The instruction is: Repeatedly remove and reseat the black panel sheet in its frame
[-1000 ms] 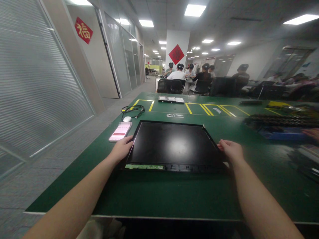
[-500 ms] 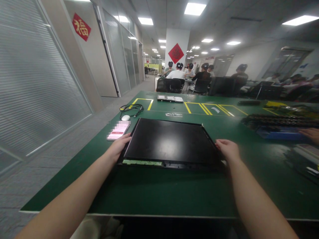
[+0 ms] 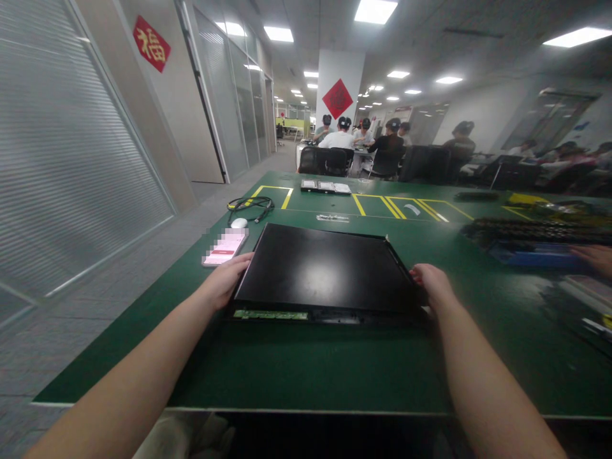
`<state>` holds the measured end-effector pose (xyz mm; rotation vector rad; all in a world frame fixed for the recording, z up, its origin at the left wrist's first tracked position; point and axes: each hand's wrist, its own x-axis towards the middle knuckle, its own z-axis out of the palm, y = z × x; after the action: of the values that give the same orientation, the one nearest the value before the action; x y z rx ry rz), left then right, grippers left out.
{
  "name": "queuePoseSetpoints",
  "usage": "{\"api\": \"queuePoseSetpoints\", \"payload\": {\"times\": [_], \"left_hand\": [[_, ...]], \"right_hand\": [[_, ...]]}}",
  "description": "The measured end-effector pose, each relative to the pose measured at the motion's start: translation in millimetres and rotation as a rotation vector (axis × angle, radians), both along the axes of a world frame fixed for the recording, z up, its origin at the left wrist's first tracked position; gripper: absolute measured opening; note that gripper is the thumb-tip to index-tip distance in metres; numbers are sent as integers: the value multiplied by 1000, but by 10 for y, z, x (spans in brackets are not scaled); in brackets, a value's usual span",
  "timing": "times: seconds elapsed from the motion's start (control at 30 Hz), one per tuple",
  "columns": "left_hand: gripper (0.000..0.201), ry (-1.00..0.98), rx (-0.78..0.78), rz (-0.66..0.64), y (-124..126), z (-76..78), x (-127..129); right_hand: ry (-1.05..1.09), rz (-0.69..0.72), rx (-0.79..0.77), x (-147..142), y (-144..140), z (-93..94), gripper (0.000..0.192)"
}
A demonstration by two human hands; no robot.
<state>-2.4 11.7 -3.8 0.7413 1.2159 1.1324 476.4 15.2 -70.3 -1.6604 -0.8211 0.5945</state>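
A black LCD screen panel [image 3: 320,268] lies face up over the green table, in a dark frame, with light glaring off its middle. Along its near edge runs a thin green circuit board strip [image 3: 271,315]. My left hand [image 3: 228,278] is closed on the panel's left side, fingertips hidden behind the edge. On the right side, my right hand [image 3: 433,285] pinches the edge with thumb and bent fingers. Whether the panel touches the table all round, I cannot tell.
A phone [image 3: 225,247], a white mouse [image 3: 239,223] and a coiled black cable [image 3: 251,207] lie to the left. Hard drives [image 3: 325,187] sit near the far edge. Another person's hand [image 3: 593,257] is at the right, by a blue tray [image 3: 533,255].
The dark gap between the screen's near edge and the green strip looks slightly wider. Both hands keep their hold at the sides. The whole view has shifted slightly.
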Motion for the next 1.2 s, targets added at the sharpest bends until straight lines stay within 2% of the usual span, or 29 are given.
{"api": "queuePoseSetpoints", "payload": {"times": [0.1,0.27,0.43,0.6,0.87,1.03,1.2], "left_hand": [[34,-25,16,2,-31,31,24],[48,31,100,-47,-94,31,-5],[51,48,171,-124,-82,8,-48],[56,62,235,-144,-90,19,-38],[72,23,333,-179,-118,35,-4],[80,-51,389,-200,-120,21,-2],[73,-74,383,-109,-90,3,-40]], "right_hand": [[79,-38,-81,-16,14,36,11],[137,13,-34,-50,-1,78,13],[50,39,-35,-130,-66,147,19],[23,35,-47,-197,-112,200,22],[-122,1,-116,-155,-99,167,23],[-12,14,-88,-143,-76,117,21],[274,174,81,-117,-87,206,28]]}}
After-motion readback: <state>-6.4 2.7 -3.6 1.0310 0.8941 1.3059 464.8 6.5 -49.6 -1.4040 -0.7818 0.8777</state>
